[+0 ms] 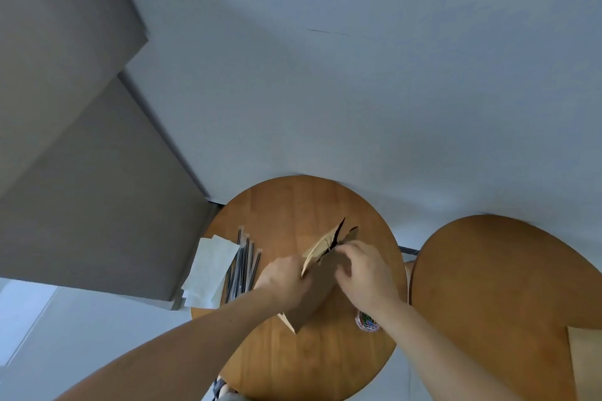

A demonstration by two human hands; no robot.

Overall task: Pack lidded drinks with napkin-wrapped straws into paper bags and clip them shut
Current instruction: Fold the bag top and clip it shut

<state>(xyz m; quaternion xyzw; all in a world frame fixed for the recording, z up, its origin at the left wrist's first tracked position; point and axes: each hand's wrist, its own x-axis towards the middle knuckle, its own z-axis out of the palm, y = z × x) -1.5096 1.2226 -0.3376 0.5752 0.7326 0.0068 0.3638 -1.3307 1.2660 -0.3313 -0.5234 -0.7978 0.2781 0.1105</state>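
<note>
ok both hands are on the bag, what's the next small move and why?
Probably spread the paper bag's mouth wider. The left hand and right hand each grip one side of its top, yet the opening is only a narrow dark slit, likely too tight to load. The straws and napkins lie on the table beside it.

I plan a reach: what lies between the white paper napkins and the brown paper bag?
Dark straws in clear wrappers, as the head view shows.
</note>
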